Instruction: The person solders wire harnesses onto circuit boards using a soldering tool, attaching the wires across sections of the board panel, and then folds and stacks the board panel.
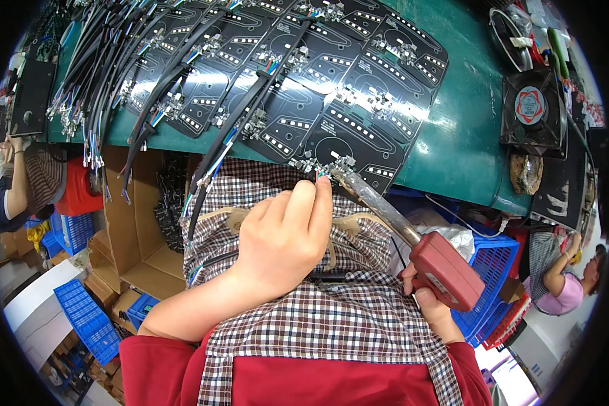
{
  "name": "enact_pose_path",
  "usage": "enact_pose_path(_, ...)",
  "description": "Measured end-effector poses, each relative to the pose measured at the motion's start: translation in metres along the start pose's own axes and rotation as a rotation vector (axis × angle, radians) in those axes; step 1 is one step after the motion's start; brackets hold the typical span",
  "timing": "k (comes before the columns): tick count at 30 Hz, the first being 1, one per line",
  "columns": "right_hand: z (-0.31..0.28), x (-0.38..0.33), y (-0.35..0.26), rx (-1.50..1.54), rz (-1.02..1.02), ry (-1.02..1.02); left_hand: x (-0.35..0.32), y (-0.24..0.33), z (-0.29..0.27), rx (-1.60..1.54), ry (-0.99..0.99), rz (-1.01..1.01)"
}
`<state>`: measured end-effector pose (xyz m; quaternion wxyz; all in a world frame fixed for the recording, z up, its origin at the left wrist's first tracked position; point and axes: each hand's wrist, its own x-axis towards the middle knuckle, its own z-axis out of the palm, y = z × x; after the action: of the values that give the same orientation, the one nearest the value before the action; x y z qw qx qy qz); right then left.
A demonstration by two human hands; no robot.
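Black circuit boards (345, 132) with rows of white components lie joined in a sheet on the green table. At the sheet's near edge, my left hand (284, 230) pinches small coloured wire ends (323, 174) against a board's connector area. My right hand (430, 308) is wrapped round the handle of a red soldering gun (446, 271). Its long metal barrel slants up and left, with the tip beside my left fingertips at the board. The fingertips partly hide the wires, and I cannot tell whether the tip touches them.
Black cables (101, 74) with bare coloured ends lie bunched at left, some across the boards. A black fan (531, 111) stands at right on the green table (467, 135). Below are a cardboard box (139, 230) and blue crates (490, 271). Other people sit at both sides.
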<state>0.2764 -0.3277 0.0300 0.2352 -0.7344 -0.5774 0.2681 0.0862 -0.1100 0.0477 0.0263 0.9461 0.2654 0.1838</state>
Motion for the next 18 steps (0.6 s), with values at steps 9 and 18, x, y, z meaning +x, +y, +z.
enact_pose_path(9,0.002,0.009,-0.006,0.3,0.106,0.094,0.005,0.004,-0.002,0.061,0.012,0.032)
enact_pose_path(18,-0.01,0.01,-0.019,-0.014,0.142,-0.084,0.008,0.004,-0.003,0.102,-0.009,0.039)
